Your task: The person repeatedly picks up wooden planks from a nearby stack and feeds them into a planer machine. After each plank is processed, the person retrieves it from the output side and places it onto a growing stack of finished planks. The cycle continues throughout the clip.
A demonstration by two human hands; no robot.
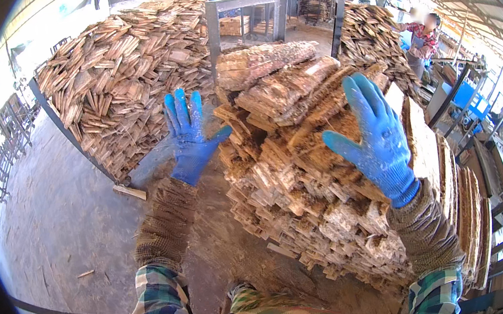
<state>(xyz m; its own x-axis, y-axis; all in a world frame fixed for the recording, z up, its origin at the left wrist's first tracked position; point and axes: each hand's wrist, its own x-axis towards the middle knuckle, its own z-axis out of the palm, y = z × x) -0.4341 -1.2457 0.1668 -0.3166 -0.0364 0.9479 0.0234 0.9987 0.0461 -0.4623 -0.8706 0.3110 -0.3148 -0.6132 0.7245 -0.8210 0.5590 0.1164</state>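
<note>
A: What is the biggest thing in front of the person?

B: The stack of thin wood pieces point(308, 213), piled in rough layers right before them and reaching from about waist level up to the hands. Behind it, to the left, sits a second heap of the same wood point(122, 78) against a dark metal frame point(65, 126), well apart from the near one.

A: How would that near stack handle?

B: Each piece looks thin, dry and stiff, so light singly, but I judge a bundle of them heavy and loose. The edges look splintery and the layers sit unevenly, so pieces could slide off if gripped only from above. Taking hold from both sides, low on a layer, seems safest.

A: And the hands?

B: Both wear blue gloves. The right hand point(378, 141) lies spread flat on the upper right of the stack, fingers wide, pressing on the top pieces rather than closed around anything. The left hand point(190, 139) is also spread open, its thumb at the stack's left edge, touching or nearly so; the palm holds nothing.

A: Anything smaller nearby?

B: A single loose wood strip point(129, 192) lies on the concrete floor point(53, 231) near the frame's foot. Far right, another person in a patterned top point(422, 39) works beside more wood
</note>
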